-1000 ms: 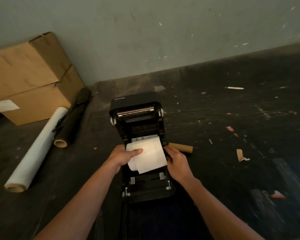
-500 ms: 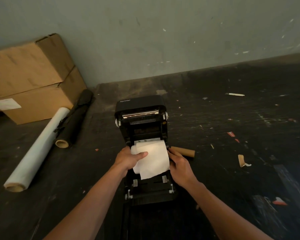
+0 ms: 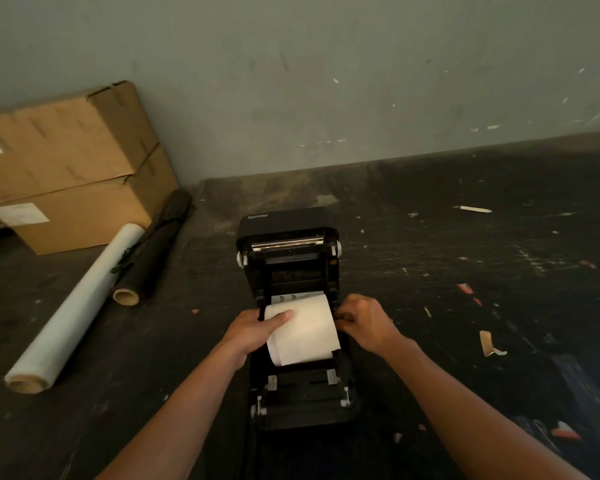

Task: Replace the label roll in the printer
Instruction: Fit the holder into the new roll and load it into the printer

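A black Xprinter label printer stands on the dark worktop with its lid swung up and its bay exposed. A white label roll lies in the bay, its loose end draped toward me. My left hand holds the roll's left end, thumb lying across the top of the paper. My right hand is at the roll's right end beside the printer's side wall, fingers curled in against it. The fingertips there are hidden, so the exact contact is unclear.
Two stacked cardboard boxes stand at the back left against the wall. A clear film roll and a black roll lie in front of them. Paper scraps and a white stick litter the worktop to the right.
My right hand has shifted back along the printer's right side and now covers the brown cardboard core that lay there. My left hand keeps its hold on the roll.
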Available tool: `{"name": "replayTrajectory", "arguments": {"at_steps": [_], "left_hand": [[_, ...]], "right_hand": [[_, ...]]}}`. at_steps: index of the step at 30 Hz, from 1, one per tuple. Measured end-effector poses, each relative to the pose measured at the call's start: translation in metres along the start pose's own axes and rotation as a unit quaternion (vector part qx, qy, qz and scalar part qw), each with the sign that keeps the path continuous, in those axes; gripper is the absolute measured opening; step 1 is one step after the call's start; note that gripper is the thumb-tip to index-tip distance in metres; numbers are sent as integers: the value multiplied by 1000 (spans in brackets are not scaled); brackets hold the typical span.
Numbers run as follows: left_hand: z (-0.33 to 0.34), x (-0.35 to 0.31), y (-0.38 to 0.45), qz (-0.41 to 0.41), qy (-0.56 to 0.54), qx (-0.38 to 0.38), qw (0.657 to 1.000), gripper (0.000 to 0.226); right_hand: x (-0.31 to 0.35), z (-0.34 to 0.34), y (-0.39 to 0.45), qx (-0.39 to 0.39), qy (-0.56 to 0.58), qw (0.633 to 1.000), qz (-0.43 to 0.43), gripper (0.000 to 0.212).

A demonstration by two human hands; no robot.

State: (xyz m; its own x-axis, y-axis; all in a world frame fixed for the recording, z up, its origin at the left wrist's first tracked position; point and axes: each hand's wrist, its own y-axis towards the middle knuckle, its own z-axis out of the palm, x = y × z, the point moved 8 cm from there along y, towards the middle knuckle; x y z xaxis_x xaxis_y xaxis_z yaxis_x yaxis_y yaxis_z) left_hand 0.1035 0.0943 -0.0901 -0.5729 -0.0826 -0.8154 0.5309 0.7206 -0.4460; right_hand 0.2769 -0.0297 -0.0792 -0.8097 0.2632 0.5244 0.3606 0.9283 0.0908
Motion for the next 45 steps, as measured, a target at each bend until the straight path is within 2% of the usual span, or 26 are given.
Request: {"name": "replayTrajectory", "arguments": {"at_steps": [2,5,7,10,13,16,21,29,35,39,41,42,45], "left_hand": [[-5,5,2,-5,10,-9,1000,52],[-14,6,0,7,32,-14,999,18],[-20,7,-1,34,87,-4,996,13],[-19,8,1,103,258,42,960,18],[-17,8,7,167,357,37,918,16],[-17,4,8,213,363,8,907,23],[-19,7,8,255,325,-8,911,33],[-20,8,11,295,298,23,908,41],[-22,6,8,302,271,29,913,40],[-22,2,10,289,270,40,918,37],[-22,-1,11,280,274,45,919,34],[-22,-2,11,272,277,49,920,32],[-19,-3,10,243,306,53,919,25]], "right_hand": [[0,0,2,14,-4,1000,-14,24],[1,1,4,21,-15,999,-27,24],[0,2,6,27,-20,999,-31,25],[0,4,7,37,-25,999,-29,26],[-1,7,7,49,-36,998,-30,27],[1,8,7,53,-44,997,-35,26],[2,15,7,61,-54,996,-28,24],[4,14,8,59,-75,995,-15,21],[-6,12,0,-7,-19,998,52,23],[-11,-1,-10,-71,153,977,133,16],[-5,3,-14,-49,178,972,145,21],[-1,8,-16,-31,182,972,146,30],[6,20,-21,-16,156,976,151,42]]}}
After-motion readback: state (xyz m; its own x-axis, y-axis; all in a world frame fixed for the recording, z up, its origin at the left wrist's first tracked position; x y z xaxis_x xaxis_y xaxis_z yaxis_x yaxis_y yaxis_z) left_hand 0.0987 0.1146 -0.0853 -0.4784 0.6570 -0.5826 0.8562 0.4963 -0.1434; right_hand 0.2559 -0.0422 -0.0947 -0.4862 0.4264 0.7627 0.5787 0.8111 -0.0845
